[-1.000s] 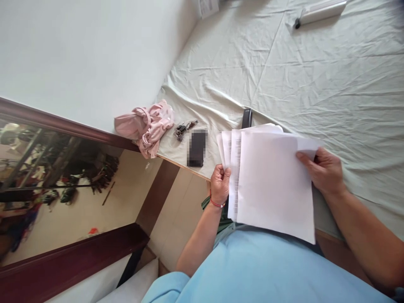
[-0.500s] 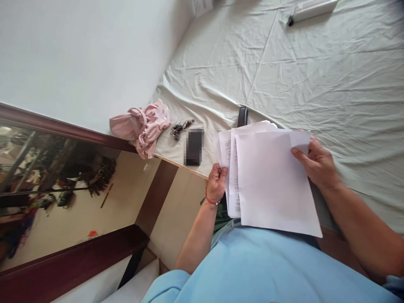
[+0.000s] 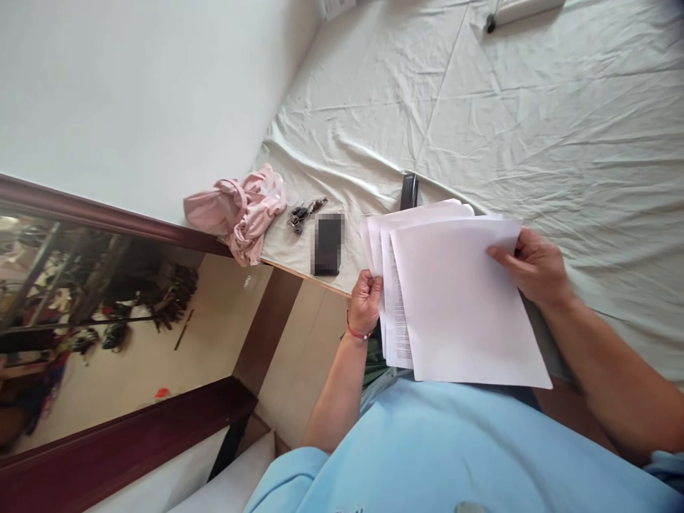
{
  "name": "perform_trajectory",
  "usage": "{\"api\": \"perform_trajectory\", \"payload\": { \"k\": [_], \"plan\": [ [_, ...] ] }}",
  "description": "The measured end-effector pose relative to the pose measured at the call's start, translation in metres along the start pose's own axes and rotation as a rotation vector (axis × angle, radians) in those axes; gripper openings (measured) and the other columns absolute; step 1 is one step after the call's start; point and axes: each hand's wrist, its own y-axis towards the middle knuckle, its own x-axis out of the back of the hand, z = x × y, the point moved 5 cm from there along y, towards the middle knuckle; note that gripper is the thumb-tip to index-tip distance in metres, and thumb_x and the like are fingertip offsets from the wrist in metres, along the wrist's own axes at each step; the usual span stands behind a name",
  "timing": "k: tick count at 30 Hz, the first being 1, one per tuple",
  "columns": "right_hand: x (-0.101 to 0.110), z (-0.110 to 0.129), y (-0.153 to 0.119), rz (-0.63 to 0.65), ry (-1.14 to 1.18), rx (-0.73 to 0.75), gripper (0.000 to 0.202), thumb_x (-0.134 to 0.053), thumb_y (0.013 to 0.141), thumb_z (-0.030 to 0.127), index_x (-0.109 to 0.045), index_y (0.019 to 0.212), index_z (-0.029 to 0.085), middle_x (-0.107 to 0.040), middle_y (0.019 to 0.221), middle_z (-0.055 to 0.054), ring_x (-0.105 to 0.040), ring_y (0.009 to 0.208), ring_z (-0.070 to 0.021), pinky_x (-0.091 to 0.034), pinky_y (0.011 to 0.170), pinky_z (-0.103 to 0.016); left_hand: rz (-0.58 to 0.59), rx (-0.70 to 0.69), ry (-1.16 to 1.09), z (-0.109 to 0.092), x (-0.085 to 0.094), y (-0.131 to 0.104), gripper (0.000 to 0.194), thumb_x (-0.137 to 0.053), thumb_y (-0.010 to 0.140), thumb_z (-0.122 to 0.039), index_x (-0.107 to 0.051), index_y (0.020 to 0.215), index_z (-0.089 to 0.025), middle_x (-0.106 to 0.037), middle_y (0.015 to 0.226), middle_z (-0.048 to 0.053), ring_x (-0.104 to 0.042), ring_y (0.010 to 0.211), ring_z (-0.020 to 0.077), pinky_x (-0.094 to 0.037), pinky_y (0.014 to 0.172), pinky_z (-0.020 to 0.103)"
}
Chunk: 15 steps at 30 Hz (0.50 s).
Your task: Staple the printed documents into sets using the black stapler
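I hold a fanned stack of white paper sheets [image 3: 459,306] over the near edge of a bed. My left hand [image 3: 366,299], with a red bracelet at the wrist, pinches the stack's left edge, where printed text shows on the lower sheets. My right hand [image 3: 534,267] grips the top blank sheet at its upper right corner, thumb on top. The sheets hide part of a dark object [image 3: 409,191] lying on the sheet behind them.
A pale green bedsheet [image 3: 534,121] covers the bed. Near its corner lie a dark phone [image 3: 328,244], a bunch of keys [image 3: 303,212] and a crumpled pink cloth [image 3: 243,212]. A white box [image 3: 521,10] lies at the far edge. A mirror [image 3: 107,313] leans at the left.
The top sheet has turned slightly clockwise and shifted right under my right hand. The whole stack has risen a little in view. My left hand holds the same edge.
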Motion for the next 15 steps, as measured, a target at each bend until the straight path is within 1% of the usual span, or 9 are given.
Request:
{"api": "perform_trajectory", "payload": {
  "k": [2,4,5,7,9,10,12,15],
  "plan": [
    [-0.003,0.001,-0.001,0.026,0.036,0.031,0.033,-0.084,0.084,0.048,-0.078,0.102,0.022,-0.072,0.090,0.000,-0.059,0.078,-0.0143,-0.048,0.067,-0.025,-0.009,-0.005,0.024,-0.001,0.000,0.000,0.045,-0.076,0.090,-0.063,-0.061,0.090,-0.021,-0.054,0.070,-0.006,-0.048,0.063,0.0087,-0.045,0.062,0.020],
    [-0.004,0.002,-0.001,0.000,0.096,0.057,0.031,-0.086,0.083,0.048,-0.080,0.097,0.022,-0.071,0.087,0.000,-0.059,0.077,-0.0132,-0.049,0.069,-0.025,-0.005,0.009,0.024,0.000,0.000,0.000,0.045,-0.077,0.089,-0.063,-0.061,0.091,-0.021,-0.055,0.072,-0.006,-0.050,0.065,0.0092,-0.045,0.063,0.021],
    [-0.004,0.003,-0.001,-0.036,0.148,0.058,0.031,-0.088,0.081,0.048,-0.081,0.096,0.022,-0.072,0.086,0.001,-0.060,0.076,-0.0128,-0.050,0.071,-0.025,-0.003,0.021,0.016,0.001,0.000,0.001,0.045,-0.077,0.089,-0.063,-0.061,0.091,-0.021,-0.055,0.072,-0.005,-0.050,0.065,0.0096,-0.045,0.064,0.021],
    [-0.001,0.004,0.001,-0.140,0.299,0.041,0.035,-0.093,0.073,0.048,-0.080,0.093,0.022,-0.075,0.087,0.001,-0.064,0.077,-0.0131,-0.054,0.076,-0.027,-0.006,0.043,0.001,0.002,-0.001,0.001,0.045,-0.078,0.088,-0.063,-0.060,0.090,-0.022,-0.054,0.071,-0.006,-0.050,0.064,0.0098,-0.044,0.062,0.021],
    [0.002,0.007,0.003,-0.235,0.470,0.003,0.042,-0.099,0.062,0.047,-0.079,0.088,0.021,-0.078,0.091,-0.001,-0.069,0.080,-0.0158,-0.059,0.083,-0.031,-0.017,0.056,-0.012,0.001,-0.002,0.002,0.047,-0.081,0.085,-0.064,-0.060,0.090,-0.022,-0.052,0.069,-0.007,-0.049,0.062,0.0095,-0.044,0.061,0.021],
    [0.003,0.009,0.004,-0.257,0.535,-0.027,0.044,-0.101,0.056,0.045,-0.078,0.085,0.021,-0.079,0.091,-0.002,-0.071,0.080,-0.0175,-0.061,0.084,-0.033,-0.020,0.061,-0.021,0.000,-0.002,0.002,0.048,-0.082,0.083,-0.064,-0.059,0.090,-0.022,-0.052,0.068,-0.007,-0.049,0.062,0.0095,-0.045,0.061,0.021],
    [0.005,0.011,0.007,-0.264,0.612,-0.103,0.047,-0.103,0.048,0.042,-0.076,0.079,0.021,-0.080,0.090,-0.003,-0.073,0.077,-0.0204,-0.064,0.082,-0.038,-0.020,0.072,-0.040,-0.001,-0.003,0.002,0.049,-0.084,0.080,-0.064,-0.059,0.090,-0.022,-0.055,0.069,-0.007,-0.053,0.063,0.0097,-0.047,0.062,0.021],
    [0.010,0.013,0.008,-0.280,0.647,-0.164,0.047,-0.103,0.042,0.039,-0.078,0.078,0.020,-0.080,0.088,-0.005,-0.073,0.074,-0.0225,-0.066,0.078,-0.039,-0.014,0.084,-0.063,-0.003,-0.005,0.001,0.049,-0.086,0.080,-0.062,-0.061,0.091,-0.022,-0.062,0.072,-0.005,-0.058,0.066,0.0104,-0.050,0.064,0.021]
  ]
}}
